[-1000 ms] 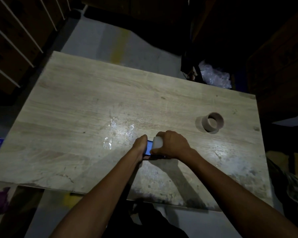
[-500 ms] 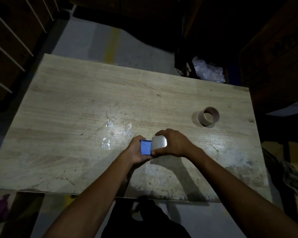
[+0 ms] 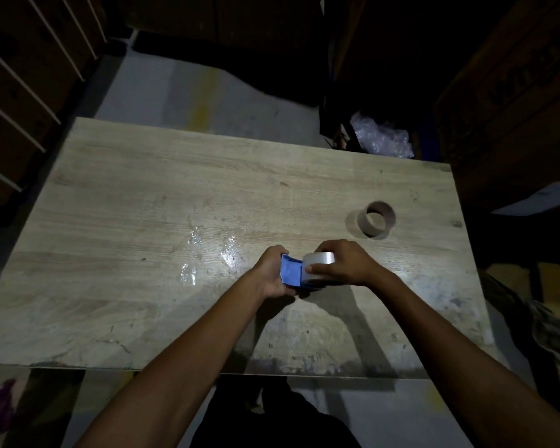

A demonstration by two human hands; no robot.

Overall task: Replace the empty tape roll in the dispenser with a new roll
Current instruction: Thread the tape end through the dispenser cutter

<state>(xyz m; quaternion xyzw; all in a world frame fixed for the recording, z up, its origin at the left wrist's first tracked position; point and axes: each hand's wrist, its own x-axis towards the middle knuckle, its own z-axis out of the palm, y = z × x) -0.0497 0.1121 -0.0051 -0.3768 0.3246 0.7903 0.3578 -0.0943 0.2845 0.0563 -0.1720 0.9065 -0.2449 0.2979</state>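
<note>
Hands meet just below frame centre: your right hand [image 3: 346, 265] clasps the clear glossy tape roll [image 3: 317, 265], pressed directly right of the blue plastic dispenser [image 3: 290, 272] your left hand [image 3: 270, 275] grips.

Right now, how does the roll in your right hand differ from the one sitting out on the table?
The new tape roll is pale and glossy with tape wound on it; the empty core is bare brown cardboard, a thin-walled ring. The new roll is gripped by the right hand against the blue dispenser, which the left hand holds; the core lies alone on the table, further right, untouched. Both are round with an open centre.
</note>
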